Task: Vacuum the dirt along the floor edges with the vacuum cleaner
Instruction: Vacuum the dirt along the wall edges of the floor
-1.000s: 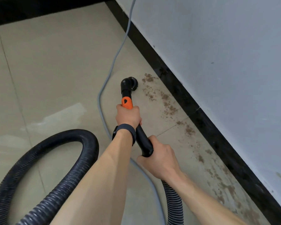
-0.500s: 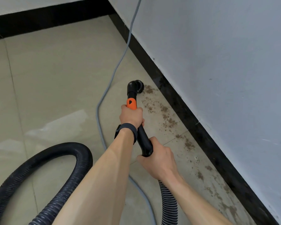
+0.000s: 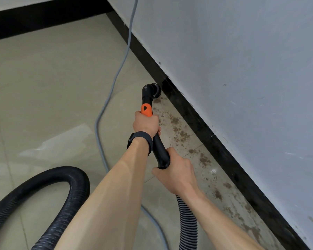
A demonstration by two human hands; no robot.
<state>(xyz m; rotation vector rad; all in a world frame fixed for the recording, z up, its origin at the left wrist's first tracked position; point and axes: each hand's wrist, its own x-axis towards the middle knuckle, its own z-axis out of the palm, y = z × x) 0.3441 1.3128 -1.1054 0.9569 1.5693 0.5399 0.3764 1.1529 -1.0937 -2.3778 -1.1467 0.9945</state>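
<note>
hose [image 3: 49, 210] cut by frame at 7 and 8 o'clock | cable [image 3: 116, 76] cut at 12 and 6 | brush head [image 3: 154, 90] bristles unclear | wand [image 3: 159, 150] partly hidden under left hand [image 3: 146, 123], right hand [image 3: 177, 173]

Soft, even daylight fills the scene, bright enough to read every surface, and a pale sheen on the glossy floor [image 3: 58, 141] at left suggests the light enters from that side, perhaps through a window out of view. Shadows are faint and diffuse, the wall [image 3: 242, 78] reads a cool blue-grey, and the black skirting [image 3: 197, 112] keeps little detail in its darkness. The wide lens bows straight lines toward the edges, and the nearest forearm at the bottom looks slightly soft.
</note>
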